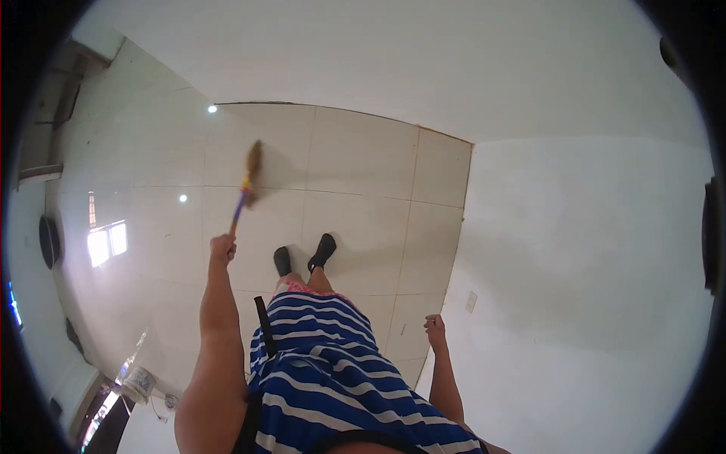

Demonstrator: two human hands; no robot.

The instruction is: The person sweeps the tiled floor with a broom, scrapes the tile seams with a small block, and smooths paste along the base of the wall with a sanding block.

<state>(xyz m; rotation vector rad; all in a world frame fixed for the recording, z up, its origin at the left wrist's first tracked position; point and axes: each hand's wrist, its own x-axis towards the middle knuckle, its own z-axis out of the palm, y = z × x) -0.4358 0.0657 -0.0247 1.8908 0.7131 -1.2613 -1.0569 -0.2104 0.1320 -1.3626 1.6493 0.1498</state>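
My left hand (223, 248) is closed round the handle of a broom (255, 163). The handle is purple and orange, with a yellow and red band above the brown bristles, which touch or hover just over the tiled floor (355, 155), ahead and to the left of my feet. The bristles look slightly blurred. On the right, near the white wall, my right hand (435, 331) hangs with curled fingers; whether anything is in it does not show.
White walls (560, 250) rise ahead and on the right, with a socket plate (471, 302) low on the right one. A white bucket (139, 384) stands at the lower left. A dark round object (49, 242) is at the left edge.
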